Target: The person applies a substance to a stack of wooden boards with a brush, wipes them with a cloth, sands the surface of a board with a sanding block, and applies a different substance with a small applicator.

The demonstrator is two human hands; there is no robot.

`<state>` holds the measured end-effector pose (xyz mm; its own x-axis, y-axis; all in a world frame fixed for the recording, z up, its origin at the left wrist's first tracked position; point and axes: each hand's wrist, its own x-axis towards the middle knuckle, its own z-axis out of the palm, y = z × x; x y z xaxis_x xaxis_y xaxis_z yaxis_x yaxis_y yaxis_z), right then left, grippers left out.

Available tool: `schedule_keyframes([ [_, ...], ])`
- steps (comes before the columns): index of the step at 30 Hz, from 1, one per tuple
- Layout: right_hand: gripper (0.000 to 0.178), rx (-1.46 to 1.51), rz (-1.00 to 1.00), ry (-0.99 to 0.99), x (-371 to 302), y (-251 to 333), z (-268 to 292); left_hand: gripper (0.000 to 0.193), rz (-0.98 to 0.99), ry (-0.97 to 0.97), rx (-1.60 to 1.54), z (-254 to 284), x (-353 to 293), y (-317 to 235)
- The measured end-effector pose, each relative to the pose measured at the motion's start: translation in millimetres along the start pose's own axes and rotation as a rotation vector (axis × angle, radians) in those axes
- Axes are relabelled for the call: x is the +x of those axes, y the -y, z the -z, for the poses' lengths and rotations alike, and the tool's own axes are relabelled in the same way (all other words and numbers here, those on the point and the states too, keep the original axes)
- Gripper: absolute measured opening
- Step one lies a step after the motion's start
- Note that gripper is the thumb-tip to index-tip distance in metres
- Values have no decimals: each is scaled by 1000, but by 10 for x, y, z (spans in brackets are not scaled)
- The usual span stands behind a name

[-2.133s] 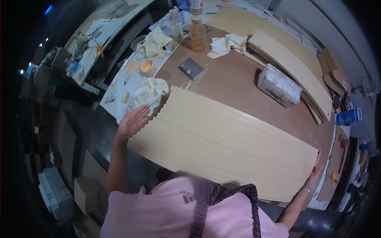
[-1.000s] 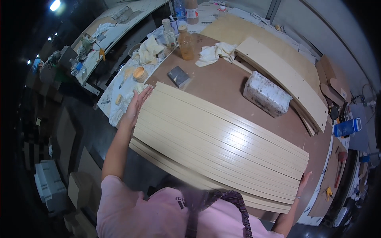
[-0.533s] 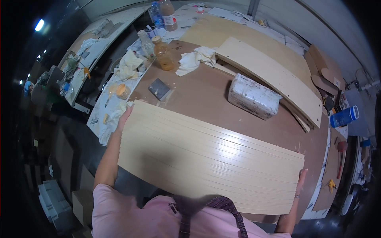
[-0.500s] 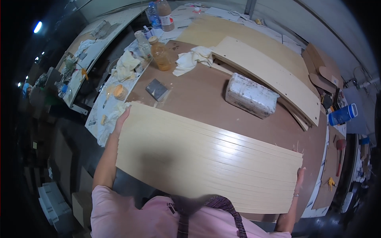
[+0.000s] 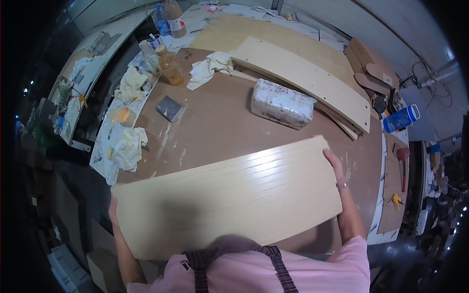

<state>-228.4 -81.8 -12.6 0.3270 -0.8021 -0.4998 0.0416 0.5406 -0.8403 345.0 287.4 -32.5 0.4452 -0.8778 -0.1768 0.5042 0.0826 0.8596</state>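
A wide pale wooden panel [image 5: 229, 200] with a glossy face lies across in front of me, tilted so its right end sits farther away. Fine parallel lines run along it; whether they are grooves or edges of stacked strips I cannot tell. My left hand [image 5: 113, 210] grips the left end, most of its fingers hidden. At the far right corner my right hand [image 5: 334, 163] holds the other end, thumb along the edge. Beyond the panel stands a white, dark-smeared block [image 5: 282, 104], beside a stack of long pale boards [image 5: 303, 78] with small holes.
The brown-topped table [image 5: 210, 117] carries a grey block [image 5: 169, 108], a crumpled cloth [image 5: 211, 68] and an amber bottle [image 5: 169, 66]. An open orange-rimmed jar [image 5: 127, 117] and rags [image 5: 128, 149] lie left. A blue jug [image 5: 401, 118] and a red-headed mallet [image 5: 403, 166] are right.
The panel has swung round: its left end came nearer me and its right end went farther away. Both hands moved with it, still at the ends. My view has shifted a little.
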Motion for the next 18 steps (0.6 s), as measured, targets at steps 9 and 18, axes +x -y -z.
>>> schedule_keyframes([
  [9, 68, -121, 27, 553, 1400, 503, -1507, 49, -95, -331, -99, 12, -1228, -26],
  [18, 63, -91, -267, 560, 1819, 503, -1930, 51, -85, -394, -149, -10, -1443, 144],
])
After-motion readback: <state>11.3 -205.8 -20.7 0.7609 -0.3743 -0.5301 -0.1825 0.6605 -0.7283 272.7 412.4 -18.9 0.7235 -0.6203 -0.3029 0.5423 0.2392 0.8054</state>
